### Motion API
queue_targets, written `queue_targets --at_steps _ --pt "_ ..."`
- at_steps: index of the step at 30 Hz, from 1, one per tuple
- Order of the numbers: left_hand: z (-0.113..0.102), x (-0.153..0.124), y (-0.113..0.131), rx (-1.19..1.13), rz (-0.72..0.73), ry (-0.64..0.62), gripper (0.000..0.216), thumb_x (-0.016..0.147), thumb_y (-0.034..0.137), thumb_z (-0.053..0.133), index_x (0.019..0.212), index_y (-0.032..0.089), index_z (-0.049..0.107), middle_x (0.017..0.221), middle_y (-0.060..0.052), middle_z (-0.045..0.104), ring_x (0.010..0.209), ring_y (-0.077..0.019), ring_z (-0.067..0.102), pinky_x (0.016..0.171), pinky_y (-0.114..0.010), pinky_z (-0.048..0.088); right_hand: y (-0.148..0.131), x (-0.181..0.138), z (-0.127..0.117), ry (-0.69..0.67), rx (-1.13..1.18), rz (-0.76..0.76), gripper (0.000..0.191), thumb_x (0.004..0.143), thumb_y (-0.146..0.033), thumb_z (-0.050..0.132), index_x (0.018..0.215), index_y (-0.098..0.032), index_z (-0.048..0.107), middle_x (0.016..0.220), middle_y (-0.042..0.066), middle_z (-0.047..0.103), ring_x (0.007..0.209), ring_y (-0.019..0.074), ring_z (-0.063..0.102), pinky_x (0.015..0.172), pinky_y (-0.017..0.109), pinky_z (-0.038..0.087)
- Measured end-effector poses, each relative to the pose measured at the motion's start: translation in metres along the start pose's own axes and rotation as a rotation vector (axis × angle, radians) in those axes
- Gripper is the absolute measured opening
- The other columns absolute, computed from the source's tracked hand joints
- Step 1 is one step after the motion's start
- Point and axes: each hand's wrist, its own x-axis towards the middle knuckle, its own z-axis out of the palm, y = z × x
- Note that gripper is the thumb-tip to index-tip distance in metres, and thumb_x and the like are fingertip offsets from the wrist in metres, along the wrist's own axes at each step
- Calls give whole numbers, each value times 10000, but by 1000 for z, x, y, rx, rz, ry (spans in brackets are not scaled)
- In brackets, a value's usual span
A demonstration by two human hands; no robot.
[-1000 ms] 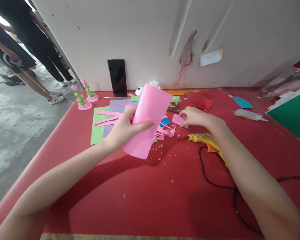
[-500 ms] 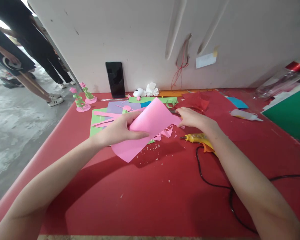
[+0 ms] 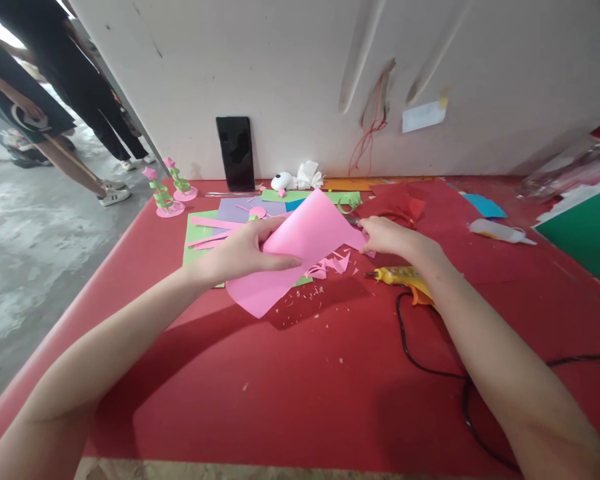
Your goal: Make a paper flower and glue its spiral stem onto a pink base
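My left hand (image 3: 245, 253) grips a curled pink paper sheet (image 3: 300, 243) and holds it tilted just above the red table (image 3: 300, 373). Fingers closed, my right hand (image 3: 387, 237) sits at the sheet's right corner, and a small pink paper piece (image 3: 369, 251) peeks out under them. Pink paper scraps (image 3: 330, 263) lie on the table below the sheet. A yellow glue gun (image 3: 403, 275) lies just under my right wrist, its black cable (image 3: 430, 363) trailing toward me.
Green and purple sheets with pink strips (image 3: 215, 227) lie behind my left hand. Two paper flowers (image 3: 167, 193), a black phone (image 3: 235, 153) against the wall, red paper (image 3: 405, 200), a glue bottle (image 3: 500, 231) and a green board (image 3: 585, 233) surround them. People stand at far left (image 3: 40, 100).
The pink sheet has dropped from upright to a low tilt. My right hand has moved left to the sheet's right corner with the small pink piece.
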Motion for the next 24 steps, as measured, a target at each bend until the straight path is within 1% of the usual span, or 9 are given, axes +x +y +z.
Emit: queue_targets --at_steps 2,5,11,13,17,19,21,23,24 --pt "-1 0 1 -6 3 14 401 706 426 708 1070 273 636 864 -8 681 685 -150 648 503 -201 499 -2 -2 -1 -5 1 14 383 914 -387 504 1189 -122 534 1161 96 543 1049 146 546 912 345 497" --pt "-2 -1 3 8 -10 72 414 686 442 721 1046 253 646 872 -18 676 694 -154 642 503 -205 498 -5 -5 -3 5 -2 24 370 914 -378 504 1184 -128 539 1188 98 531 1079 151 533 935 357 488" --pt "-6 -1 7 -36 30 118 386 679 398 740 1033 267 661 866 -1 663 686 -121 631 500 -173 491 -4 -10 -7 -38 40 52 375 917 -378 500 1198 -132 529 1177 96 535 1053 145 543 912 343 499" --pt "-10 -1 5 -42 33 144 391 657 420 755 1001 255 669 851 -9 666 676 -135 637 485 -182 490 -2 -9 -7 -60 65 43 374 918 -380 497 1197 -133 530 1172 95 538 1046 142 545 909 341 501" --pt "-23 -2 0 -67 17 253 369 625 406 779 931 225 677 860 -35 688 701 -177 659 495 -210 501 0 -6 -4 -65 127 15 367 917 -381 499 1177 -124 539 1147 89 549 1026 138 551 900 339 503" --pt "-29 -2 -2 -94 0 265 351 633 390 776 927 225 677 873 -39 696 704 -181 664 509 -220 512 0 -5 -3 -17 172 12 333 913 -368 509 1130 -121 560 1133 84 553 1021 131 549 898 333 503" --pt "-31 -1 -3 -106 -5 252 342 642 382 768 930 222 678 867 -39 697 688 -175 661 507 -220 512 0 -8 -7 69 248 -12 255 879 -310 563 1025 -104 594 1076 79 579 986 127 556 886 323 501" --pt "-30 1 -4 -94 4 241 348 648 373 760 947 218 676 857 -36 695 677 -168 658 493 -209 501 1 -18 -15 201 362 -60 173 836 -247 605 919 -95 611 1004 74 612 938 128 571 869 301 494" --pt "-29 2 -5 -77 6 228 361 646 373 760 961 219 672 855 -35 695 677 -167 657 486 -204 495 1 -25 -20 276 428 -87 154 826 -232 607 903 -99 614 989 74 625 919 129 581 854 285 491"
